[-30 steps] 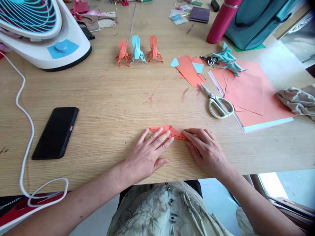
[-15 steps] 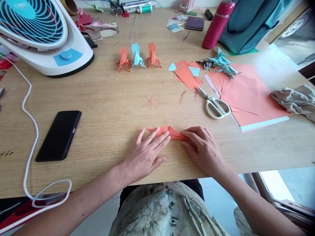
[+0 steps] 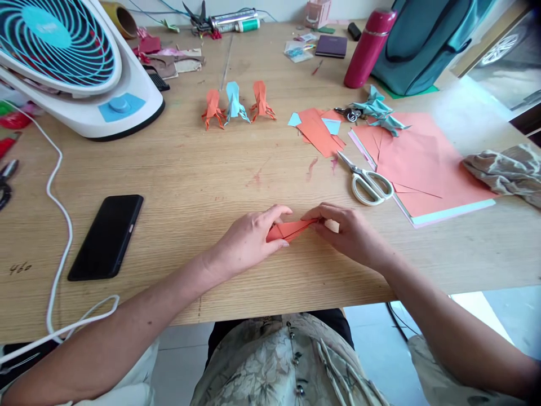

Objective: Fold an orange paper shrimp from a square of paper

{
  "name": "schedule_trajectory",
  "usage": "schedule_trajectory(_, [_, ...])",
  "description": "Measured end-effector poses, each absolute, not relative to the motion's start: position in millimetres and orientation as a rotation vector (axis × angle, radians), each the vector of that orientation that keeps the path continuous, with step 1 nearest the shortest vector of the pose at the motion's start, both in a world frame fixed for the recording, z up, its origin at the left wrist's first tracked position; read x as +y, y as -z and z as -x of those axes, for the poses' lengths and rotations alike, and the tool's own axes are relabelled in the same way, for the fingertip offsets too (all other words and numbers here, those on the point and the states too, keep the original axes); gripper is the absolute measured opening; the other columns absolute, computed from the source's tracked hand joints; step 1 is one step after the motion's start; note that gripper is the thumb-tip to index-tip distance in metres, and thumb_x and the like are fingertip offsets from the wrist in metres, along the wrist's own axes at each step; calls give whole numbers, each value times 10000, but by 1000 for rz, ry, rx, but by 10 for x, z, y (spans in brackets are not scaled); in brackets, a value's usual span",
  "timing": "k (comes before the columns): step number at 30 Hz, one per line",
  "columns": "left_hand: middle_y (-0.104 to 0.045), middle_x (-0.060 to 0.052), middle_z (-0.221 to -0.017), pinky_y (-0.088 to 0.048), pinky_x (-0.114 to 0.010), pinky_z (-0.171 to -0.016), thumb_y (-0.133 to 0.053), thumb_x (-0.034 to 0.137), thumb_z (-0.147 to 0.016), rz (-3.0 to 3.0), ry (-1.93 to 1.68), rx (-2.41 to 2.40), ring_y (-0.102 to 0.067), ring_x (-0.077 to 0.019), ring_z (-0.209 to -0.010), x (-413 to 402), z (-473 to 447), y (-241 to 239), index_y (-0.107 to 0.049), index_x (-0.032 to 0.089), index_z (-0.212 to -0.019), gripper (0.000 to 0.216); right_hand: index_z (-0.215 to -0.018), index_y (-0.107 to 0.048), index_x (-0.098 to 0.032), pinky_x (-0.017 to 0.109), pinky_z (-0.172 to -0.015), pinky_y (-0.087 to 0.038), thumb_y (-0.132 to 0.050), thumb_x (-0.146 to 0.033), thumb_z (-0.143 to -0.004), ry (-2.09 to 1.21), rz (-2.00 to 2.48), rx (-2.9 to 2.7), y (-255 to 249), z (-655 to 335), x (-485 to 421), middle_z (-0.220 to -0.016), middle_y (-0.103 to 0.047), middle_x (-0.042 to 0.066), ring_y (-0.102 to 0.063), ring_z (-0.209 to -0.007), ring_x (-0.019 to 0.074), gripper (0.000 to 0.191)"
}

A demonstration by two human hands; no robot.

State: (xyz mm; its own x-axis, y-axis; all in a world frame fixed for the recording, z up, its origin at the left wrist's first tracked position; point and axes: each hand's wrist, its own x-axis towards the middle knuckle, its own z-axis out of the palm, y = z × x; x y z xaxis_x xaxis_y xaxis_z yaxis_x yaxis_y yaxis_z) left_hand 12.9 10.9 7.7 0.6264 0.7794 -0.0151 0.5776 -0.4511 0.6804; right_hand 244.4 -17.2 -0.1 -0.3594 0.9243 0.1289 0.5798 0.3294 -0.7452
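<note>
Between my hands is a narrow folded piece of orange paper, just above the table near its front edge. My left hand is closed around its left end, thumb in front and fingers behind, hiding that end. The fingertips of my right hand pinch the pointed right end. Farther back stand several finished-looking origami figures: an orange one, a light blue one and another orange one, all with thin splayed legs.
White-handled scissors lie right of my hands, beside stacked orange sheets and paper scraps. A black phone and white cable are at left. A fan, pink bottle and teal bag stand behind.
My left hand has gone from lying flat over the folded paper to gripping its left end. The paper has come up slightly off the table, its right end still pinched by my right hand.
</note>
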Motion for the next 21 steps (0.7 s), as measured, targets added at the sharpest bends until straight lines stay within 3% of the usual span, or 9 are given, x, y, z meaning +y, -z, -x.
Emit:
schedule_trajectory(4, [-727, -2, -955, -496, -276, -777, -718, 151, -810, -1703, -513, 1062, -678, -169, -847, 130, -177, -49, -657, 185, -1019, 220, -1154, -653, -182, 295, -764, -490, -579, -215, -940, -826, 1324, -1831, -23, -2387, -42, -930, -722, 43, -648, -828, 166, 229])
schedule_trajectory(11, [-655, 5, -848, -474, -254, -734, -820, 325, -718, -956, -846, 979, -594, -135, -788, 63, -293, 38, -623, 157, -897, 315, -902, -679, -170, 234, -576, -402, -615, -401, -954, -1174, 1285, -1738, 32, -2190, -208, -771, -683, 5, -566, -661, 119, 245])
schedule_trajectory(15, [-656, -5, -858, -473, -256, -747, -839, 340, -705, -828, -795, 890, -587, -137, -813, 40, -358, 5, -632, 153, -878, 328, -799, -642, -171, 225, -566, -379, -625, -348, -944, -1134, 1277, -1722, 6, -2114, -248, -681, -620, -21, -512, -616, 104, 229])
schedule_trajectory(21, [-648, 12, -737, -428, -234, -738, -827, 305, -737, -1047, -839, 921, -546, -106, -730, 110, -342, 22, -684, 136, -740, 221, -743, -581, -186, 222, -555, -371, -593, -248, -936, -1054, 1285, -1790, 68, -2097, -248, -708, -585, -20, -493, -617, 101, 202])
